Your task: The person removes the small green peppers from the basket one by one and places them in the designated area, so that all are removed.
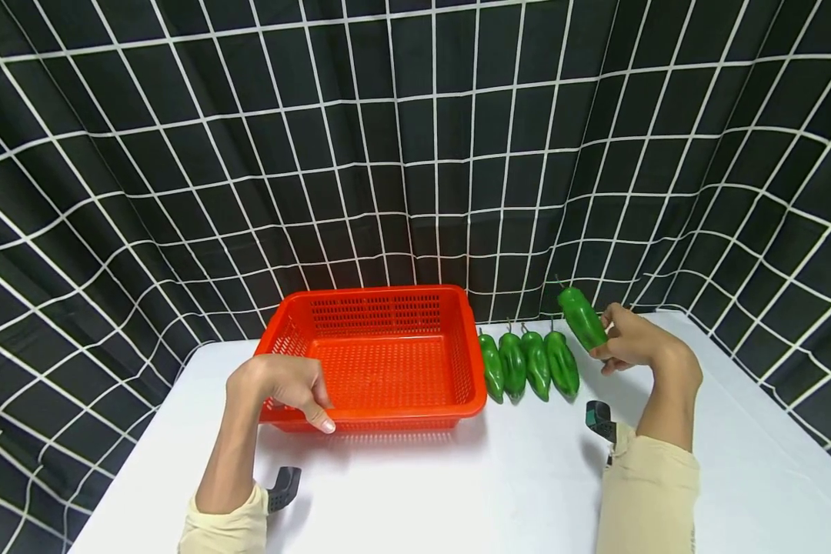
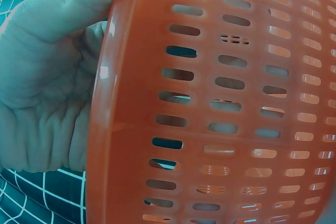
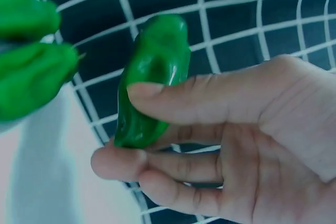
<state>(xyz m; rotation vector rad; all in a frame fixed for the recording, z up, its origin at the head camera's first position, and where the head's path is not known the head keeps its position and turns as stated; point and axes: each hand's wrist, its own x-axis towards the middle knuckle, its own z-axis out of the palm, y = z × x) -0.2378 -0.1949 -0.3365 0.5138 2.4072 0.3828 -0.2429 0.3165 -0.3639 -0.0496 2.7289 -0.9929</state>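
Note:
A red plastic basket with slotted walls stands on the white table. At its front left corner my left hand grips the rim; in the left wrist view the thumb and palm lie along that rim, the fingertips hidden behind the wall. My right hand pinches a green pepper near its tip, stem end up and leaning left, raised above the table. In the right wrist view the thumb presses the pepper against the fingers. Several green peppers lie in a row between basket and right hand.
A white cloth covers the table. Behind and at both sides hangs a black curtain with a white grid. Dark wrist devices show at both cream sleeves. The row of peppers lies close to the basket's right wall.

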